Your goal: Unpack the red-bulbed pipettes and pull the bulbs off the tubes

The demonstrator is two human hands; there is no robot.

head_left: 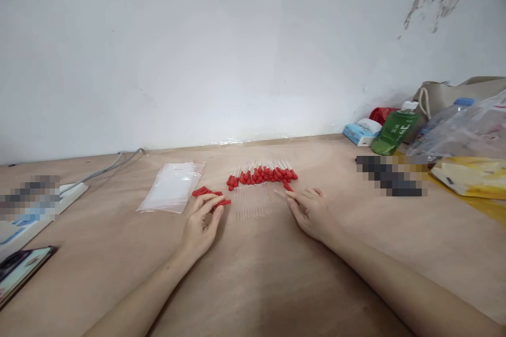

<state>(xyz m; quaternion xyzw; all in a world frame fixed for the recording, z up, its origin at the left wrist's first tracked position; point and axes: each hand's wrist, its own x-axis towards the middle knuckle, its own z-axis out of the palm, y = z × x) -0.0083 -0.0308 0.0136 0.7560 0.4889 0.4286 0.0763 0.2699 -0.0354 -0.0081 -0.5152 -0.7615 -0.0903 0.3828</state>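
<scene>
The left hand [200, 225] pinched a red cap [226, 202]; the right hand [315, 215] gripped a slim tube [280, 193]. Between them lay clear tubes [252, 201]; left, the bags' edge [182, 209]; right, tabletop [367, 226] stretched openly.

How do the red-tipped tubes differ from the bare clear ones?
The red-tipped tubes carry red ends; the bare clear tubes show none. The red-tipped tubes lie crowded together, farther back; the bare ones lie side by side, nearer the camera. Both are slender and lie on the table.
</scene>
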